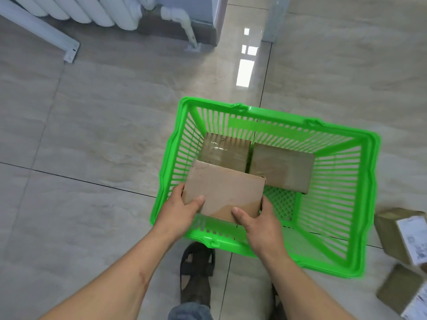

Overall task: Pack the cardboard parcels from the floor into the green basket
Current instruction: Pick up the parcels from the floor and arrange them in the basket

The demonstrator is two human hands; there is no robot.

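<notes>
A green slatted plastic basket (360, 227) stands on the tiled floor in front of me. Two brown cardboard parcels lie on its bottom at the far side: one taped parcel (225, 150) on the left, another parcel (283, 168) to its right. I hold a third cardboard parcel (225, 189) over the basket's near left corner. My left hand (182, 210) grips its left near edge and my right hand (258, 224) grips its right near corner, thumbs on top.
Two more parcels with white labels lie on the floor right of the basket, one (402, 234) farther and one (403, 294) nearer. My sandalled foot (196, 271) is just before the basket. A white radiator (92, 12) and pipe (184, 21) line the far wall.
</notes>
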